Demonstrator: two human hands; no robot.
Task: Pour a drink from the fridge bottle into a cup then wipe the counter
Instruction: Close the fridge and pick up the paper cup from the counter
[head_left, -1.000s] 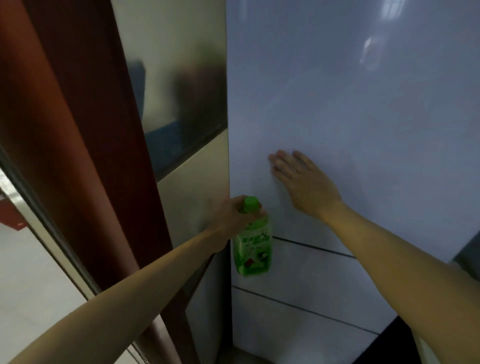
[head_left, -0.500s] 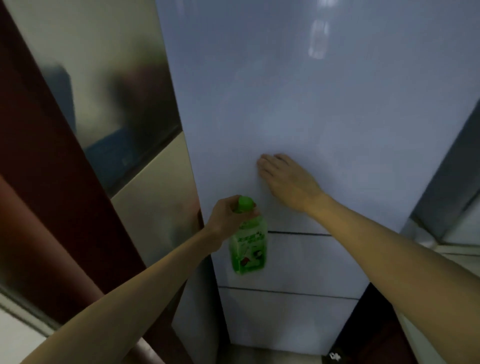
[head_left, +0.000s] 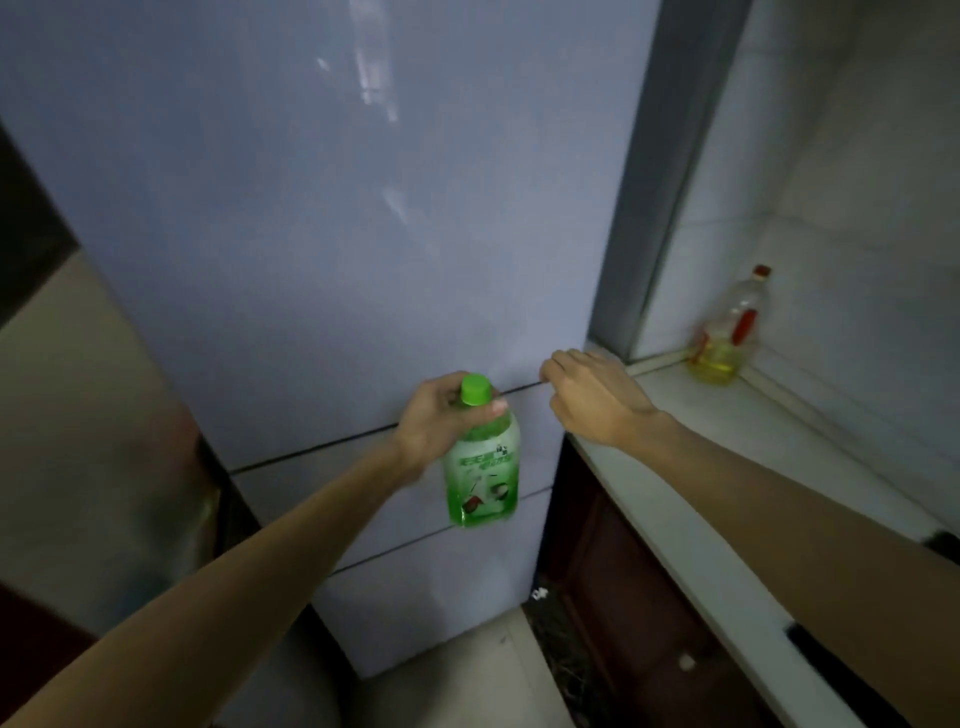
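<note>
Head view, sole cam. Fridge door (head_left: 363, 234) is shut flush, and the seams to the drawer fronts below read as thin closed lines. Change vs. 1 s ago: R hand (head_left: 592, 402), then flat w/ palm pressing the door, has come off it. It now sits w/ fingers loosely curled, holding nothing, just in front of the door's right edge and beside the far-left end of the counter. Whether its fingertips graze the door: cannot tell. L hand (head_left: 439, 423) is unchanged in grip, clamped round the neck and shoulder of the green bottle (head_left: 483, 478), w/ fingers just under the green cap (head_left: 475, 389); cap on. Bottle hangs roughly upright in front of the drawer fronts, left of the counter and not yet over it. View has also swung right: white counter (head_left: 727, 467) now in frame at right, w/ an oil bottle (head_left: 727, 338) standing in its far corner by the tiled wall, and a dark cabinet front (head_left: 623, 597) below. No cup or cloth in frame. Assessment: fetch-and-close step looks complete; task is early, w/ pour and wipe outstanding. Next req., in my judgement: carry the bottle right to the counter, find a cup, use the free R hand on the cap. Risk: a neck-only hold could slip or swing in transit.
</note>
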